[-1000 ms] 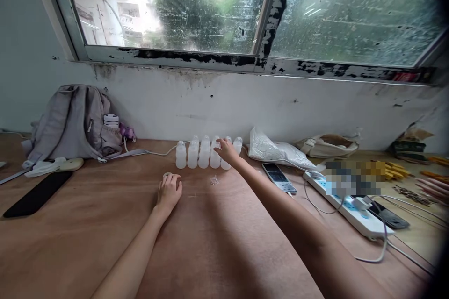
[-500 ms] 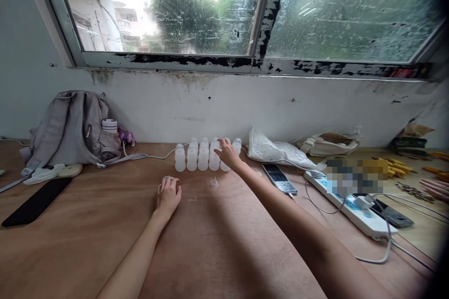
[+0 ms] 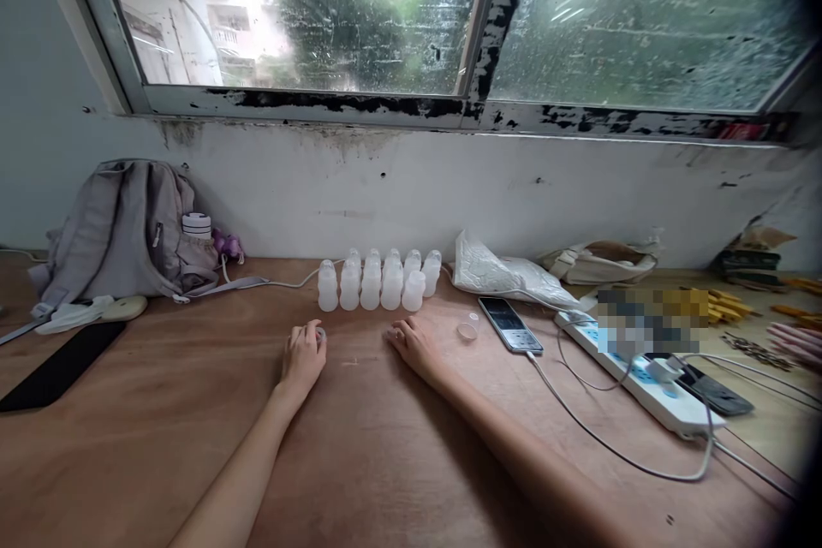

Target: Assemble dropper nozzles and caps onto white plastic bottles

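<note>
My left hand (image 3: 304, 357) rests on the wooden table, fingers curled round a small clear round piece (image 3: 321, 335) that shows at the fingertips. My right hand (image 3: 414, 346) is low over the table in front of the bottles, its fingers bent down together; whatever lies under the fingertips is hidden. Behind the hands, several frosted white baby bottles (image 3: 371, 282) stand upright in two uneven rows, most with clear domed tops. One front bottle (image 3: 413, 291) at the right lacks the dome. A clear cap (image 3: 468, 326) lies to the right of my right hand.
A phone (image 3: 510, 325) on a cable and a white power strip (image 3: 642, 372) are at the right, before a silvery plastic bag (image 3: 507, 272). A grey backpack (image 3: 128, 231) and a black flat case (image 3: 61, 366) occupy the left. Another person's fingers (image 3: 796, 341) show far right.
My right hand has come back from the bottles to the table, over the spot where a small clear piece lay. A clear cap now shows near the phone. My left hand has barely moved.
</note>
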Tool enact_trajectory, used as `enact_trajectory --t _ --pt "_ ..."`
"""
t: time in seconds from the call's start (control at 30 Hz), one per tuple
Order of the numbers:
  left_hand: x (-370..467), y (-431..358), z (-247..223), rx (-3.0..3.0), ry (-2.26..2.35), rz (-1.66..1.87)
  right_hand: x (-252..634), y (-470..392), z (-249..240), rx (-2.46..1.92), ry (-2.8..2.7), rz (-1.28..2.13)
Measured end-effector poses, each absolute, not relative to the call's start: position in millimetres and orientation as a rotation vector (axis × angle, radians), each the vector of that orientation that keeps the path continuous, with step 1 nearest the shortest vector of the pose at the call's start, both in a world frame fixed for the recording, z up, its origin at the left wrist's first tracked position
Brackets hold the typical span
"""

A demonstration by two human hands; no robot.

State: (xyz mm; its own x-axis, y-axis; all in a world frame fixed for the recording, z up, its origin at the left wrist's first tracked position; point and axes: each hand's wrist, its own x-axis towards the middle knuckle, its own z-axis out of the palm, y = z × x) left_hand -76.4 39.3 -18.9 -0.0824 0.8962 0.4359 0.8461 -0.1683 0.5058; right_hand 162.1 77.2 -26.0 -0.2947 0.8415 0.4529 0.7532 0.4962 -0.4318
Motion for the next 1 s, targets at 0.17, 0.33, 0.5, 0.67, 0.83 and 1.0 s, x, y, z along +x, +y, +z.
enact_trajectory --t 0.17,0.33,0.5,0.67,0.83,1.0 --pt "-44 26 -14 2.097 1.684 1.122 159 64 -21 -1.278 -1.949 0.324" --pt "-4 2 -10 1.378 1.168 1.195 161 33 -23 -1.18 -1.865 0.408" --pt "8 -9 -8 1.078 1.002 1.167 164 7 -29 -1.167 -1.846 0.355" --pt "9 -13 -1 1.034 1.03 1.15 160 -7 -20 -1.131 -1.88 0.359" --pt "11 -17 5 0.886 0.974 1.153 160 -16 -9 -1.121 -1.847 0.569" --pt "10 -15 7 0.741 0.885 1.161 161 -19 -6 -1.012 -1.845 0.614"
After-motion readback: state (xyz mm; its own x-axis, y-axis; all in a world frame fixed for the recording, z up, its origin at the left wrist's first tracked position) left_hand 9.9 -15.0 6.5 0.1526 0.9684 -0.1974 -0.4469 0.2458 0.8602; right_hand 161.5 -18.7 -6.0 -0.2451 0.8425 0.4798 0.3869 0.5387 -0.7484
